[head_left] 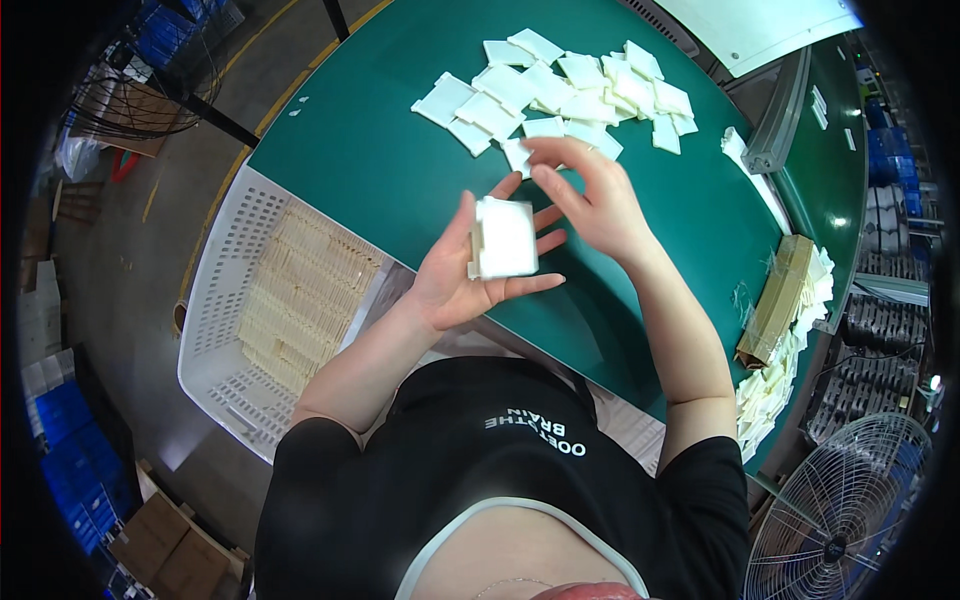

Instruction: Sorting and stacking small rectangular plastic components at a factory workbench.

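My left hand (pixel 450 275) is turned palm up, fingers spread beneath a small stack of white square plastic plates (pixel 508 240), with the thumb along its side. Just beyond it, my right hand (pixel 592 195) reaches over the table with its fingers bent and the thumb apart. Its fingertips are at the edge of a loose white plate (pixel 516 156), touching or very close to it. That plate lies at the near side of a scattered pile of similar white plates (pixel 575 90).
The green table (pixel 370 130) carries the pile. A white perforated crate (pixel 215 300) at the left holds tightly packed rows of cream plates (pixel 300 290). At the right edge sit a cardboard box (pixel 780 300) and more white pieces (pixel 770 405). A fan (pixel 840 520) stands lower right.
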